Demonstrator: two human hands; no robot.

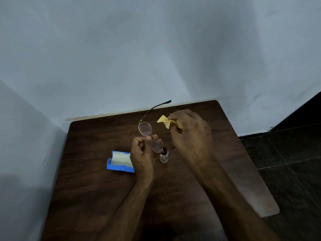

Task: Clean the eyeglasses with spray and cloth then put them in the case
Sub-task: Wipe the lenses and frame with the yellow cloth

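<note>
My left hand [141, 153] pinches the thin-framed eyeglasses [145, 128] at the bridge and holds them above the table, one temple arm pointing up toward the wall. My right hand [190, 134] grips a crumpled yellow cloth [166, 121] just right of the lenses, not touching them. A small clear spray bottle [164, 156] with a dark top stands on the table below the lower lens. The blue case [118, 161] lies open with a pale lining, left of my left hand and partly hidden by it.
Everything sits on a dark wooden table [97, 188] pushed against a pale wall [156, 49]. Dark tiled floor [286, 162] lies to the right beyond the table's edge.
</note>
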